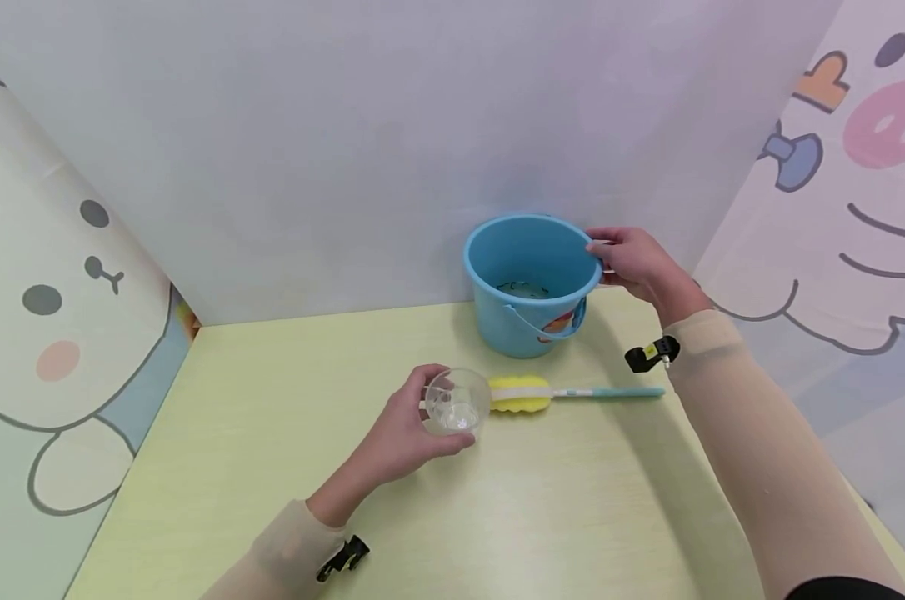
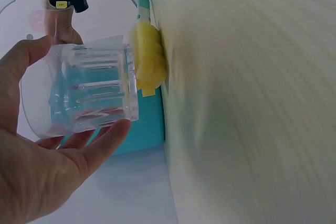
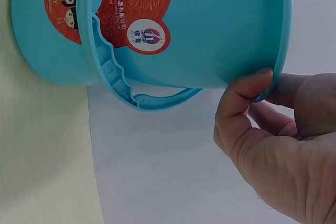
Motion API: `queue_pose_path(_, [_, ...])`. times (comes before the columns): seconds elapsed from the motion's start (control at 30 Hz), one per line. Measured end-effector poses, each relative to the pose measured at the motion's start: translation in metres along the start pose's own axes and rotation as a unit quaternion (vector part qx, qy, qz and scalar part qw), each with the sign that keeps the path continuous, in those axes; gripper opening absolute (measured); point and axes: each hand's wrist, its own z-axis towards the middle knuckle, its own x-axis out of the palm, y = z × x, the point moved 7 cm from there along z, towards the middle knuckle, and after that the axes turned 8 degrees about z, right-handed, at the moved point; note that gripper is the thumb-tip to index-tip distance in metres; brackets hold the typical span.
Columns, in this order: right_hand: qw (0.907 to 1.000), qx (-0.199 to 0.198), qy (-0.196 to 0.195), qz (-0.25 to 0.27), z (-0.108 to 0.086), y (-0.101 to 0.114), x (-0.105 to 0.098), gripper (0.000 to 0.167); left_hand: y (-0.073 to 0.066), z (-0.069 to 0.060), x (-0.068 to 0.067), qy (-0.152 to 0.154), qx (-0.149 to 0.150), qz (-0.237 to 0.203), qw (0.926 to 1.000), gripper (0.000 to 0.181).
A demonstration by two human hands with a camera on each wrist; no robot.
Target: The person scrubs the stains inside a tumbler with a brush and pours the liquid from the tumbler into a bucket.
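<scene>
My left hand (image 1: 403, 433) grips a clear ribbed cup (image 1: 458, 400) with thumb and fingers on opposite sides. In the left wrist view, a gap shows between the cup's base and the table. At the back stands a blue bucket (image 1: 501, 321), whose rim my right hand (image 1: 636, 262) pinches on its right side. The right wrist view shows the bucket's handle (image 3: 107, 66) hanging down and a red label (image 3: 142, 3) on its wall. Just right of the cup lies a brush with a yellow sponge head (image 1: 520, 404) and a green-and-white handle (image 1: 625, 392).
All of this is on a pale yellow table (image 1: 272, 417). Behind it rises a plain white backdrop (image 1: 310, 167), with cartoon-printed panels at the left (image 1: 62, 333) and right (image 1: 857, 250).
</scene>
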Motion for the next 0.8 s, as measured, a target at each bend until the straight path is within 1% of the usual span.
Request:
queue_pose_path(0.13, [1.0, 0.003, 0.001, 0.003, -0.001, 0.0, 0.001, 0.055, 0.007, -0.003, 0.007, 0.028, -0.014, 0.003, 0.9995, 0.093])
queue_pose_path(0.3, [1.0, 0.004, 0.001, 0.003, -0.001, 0.001, 0.001, 0.055, 0.009, -0.007, 0.013, 0.048, -0.011, 0.01, 0.9987, 0.094])
queue_pose_path(0.47, [1.0, 0.003, 0.002, 0.004, -0.001, 0.002, -0.001, 0.055, 0.008, -0.01, 0.017, 0.057, -0.007, 0.013, 0.9983, 0.095])
queue_pose_path(0.6, [1.0, 0.003, 0.002, 0.003, -0.002, 0.002, -0.002, 0.055, 0.008, -0.012, 0.021, 0.062, 0.004, 0.012, 0.998, 0.095])
queue_pose_path(0.8, [1.0, 0.003, 0.002, 0.002, -0.002, 0.001, -0.002, 0.055, 0.009, -0.015, 0.025, 0.069, -0.002, 0.021, 0.9974, 0.095])
